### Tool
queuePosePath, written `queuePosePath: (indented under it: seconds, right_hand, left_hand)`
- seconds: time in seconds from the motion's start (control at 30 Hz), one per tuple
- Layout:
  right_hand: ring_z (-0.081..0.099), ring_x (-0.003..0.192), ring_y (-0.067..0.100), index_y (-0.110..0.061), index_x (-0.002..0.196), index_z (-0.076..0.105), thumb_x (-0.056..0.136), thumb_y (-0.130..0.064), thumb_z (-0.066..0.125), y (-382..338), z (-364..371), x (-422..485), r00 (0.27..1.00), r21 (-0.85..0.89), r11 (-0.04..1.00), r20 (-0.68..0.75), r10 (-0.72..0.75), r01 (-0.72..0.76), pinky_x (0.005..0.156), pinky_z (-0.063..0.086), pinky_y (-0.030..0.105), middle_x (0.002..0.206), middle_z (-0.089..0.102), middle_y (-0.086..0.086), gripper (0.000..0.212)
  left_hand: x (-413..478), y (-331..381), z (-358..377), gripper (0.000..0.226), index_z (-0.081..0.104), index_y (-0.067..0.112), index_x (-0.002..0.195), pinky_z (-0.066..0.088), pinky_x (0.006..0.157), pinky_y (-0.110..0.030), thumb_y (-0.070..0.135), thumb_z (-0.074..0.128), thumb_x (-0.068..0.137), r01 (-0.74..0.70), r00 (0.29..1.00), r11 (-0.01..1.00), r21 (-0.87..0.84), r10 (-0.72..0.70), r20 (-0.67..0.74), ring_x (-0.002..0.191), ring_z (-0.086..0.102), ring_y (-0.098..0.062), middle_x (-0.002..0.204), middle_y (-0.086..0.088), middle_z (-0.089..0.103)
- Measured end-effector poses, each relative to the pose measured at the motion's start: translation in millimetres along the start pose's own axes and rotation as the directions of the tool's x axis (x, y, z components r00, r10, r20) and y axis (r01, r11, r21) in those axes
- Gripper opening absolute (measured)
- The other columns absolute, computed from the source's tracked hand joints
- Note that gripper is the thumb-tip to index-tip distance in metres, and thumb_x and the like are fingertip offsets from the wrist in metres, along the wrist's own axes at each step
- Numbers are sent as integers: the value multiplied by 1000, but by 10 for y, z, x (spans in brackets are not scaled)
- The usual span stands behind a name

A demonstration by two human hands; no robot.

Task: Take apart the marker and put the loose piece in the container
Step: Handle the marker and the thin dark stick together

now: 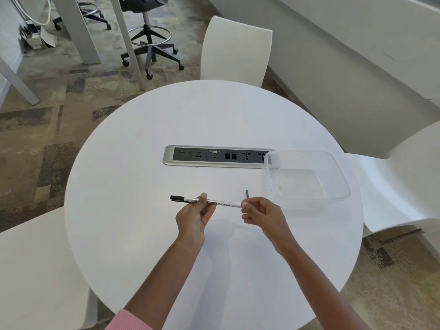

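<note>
Marker (209, 201) lies level above the middle of the desk (133, 177), gripped in the left hand (193, 216) near its black cap. Right hand (258, 214) fingers pinch a small grey piece (247, 194) at the marker's other end. Clear container (307, 177) sits at the right edge.
</note>
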State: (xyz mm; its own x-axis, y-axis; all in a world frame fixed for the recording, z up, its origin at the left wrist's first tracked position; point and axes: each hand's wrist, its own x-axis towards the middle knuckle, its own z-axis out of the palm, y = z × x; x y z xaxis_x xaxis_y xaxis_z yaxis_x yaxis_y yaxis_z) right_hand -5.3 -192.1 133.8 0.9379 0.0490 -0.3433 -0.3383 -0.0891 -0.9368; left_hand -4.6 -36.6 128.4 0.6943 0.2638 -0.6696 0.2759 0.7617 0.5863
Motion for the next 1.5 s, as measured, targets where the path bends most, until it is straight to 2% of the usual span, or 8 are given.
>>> queuePosePath:
  seconds: [0.23,0.37,0.5,0.73,0.83,1.1,1.23,1.5]
  right_hand:
    - [61,60,2,-18,75,66,79,2,63,-15,13,-2,999,-14,999,-18,-31,30,63,50,9,69,65,-1,20]
    - [62,67,13,-12,82,64,84,-11,61,-24,31,3,1000,91,996,2,24,-24,67,55,15,75,62,3,4]
    - [60,52,6,-5,76,63,87,-12,58,-8,68,25,999,54,997,-20,49,-48,56,53,13,67,61,7,14]
    - [61,51,7,1,79,65,85,-3,58,-17,101,9,994,173,980,64,92,-102,58,54,14,67,61,11,10]
    - [62,55,7,-2,79,65,84,-1,58,-23,104,8,995,172,980,54,90,-98,60,55,13,69,62,11,9]
    - [63,68,14,-12,79,68,78,2,64,-8,97,-40,999,147,988,-10,45,-43,71,54,18,67,67,-1,15]
    - [63,58,11,-4,87,63,85,-14,60,-7,99,-36,991,183,974,25,130,-133,59,55,16,72,63,8,11]
    - [65,66,12,-3,84,67,80,4,61,4,94,-41,992,285,950,60,115,-127,65,55,15,72,67,6,10]
  left_hand:
    - [-6,-7,-8,12,57,2,73,58,57,-19,0,62,84,-6,1000,1000,1,6,7,44,62,-5,72,-5,56]
    - [-8,-7,-3,12,57,3,72,58,57,-19,1,62,83,1,1000,1000,1,-1,13,44,62,-6,72,-6,56]
    - [5,-22,-14,11,58,5,74,58,57,-18,4,62,84,-3,999,1000,19,2,36,47,64,-6,74,-4,56]
    - [-34,-104,20,10,58,9,95,57,71,-23,7,49,92,55,960,997,47,-66,271,69,70,-14,89,-9,64]
    - [-46,-131,38,14,57,6,97,57,71,-24,1,45,93,77,943,997,19,-79,323,69,72,-13,80,-8,70]
    - [-50,-111,50,8,54,4,91,56,73,-26,1,46,92,51,948,999,15,-53,315,66,72,-14,66,-5,73]
    - [-42,-112,29,9,55,5,89,58,69,-24,3,47,92,42,951,999,18,-46,306,66,72,-14,65,-5,73]
    - [-89,-167,-3,13,54,5,97,57,75,-25,-3,47,91,90,939,996,26,-94,332,82,69,-21,81,-10,71]
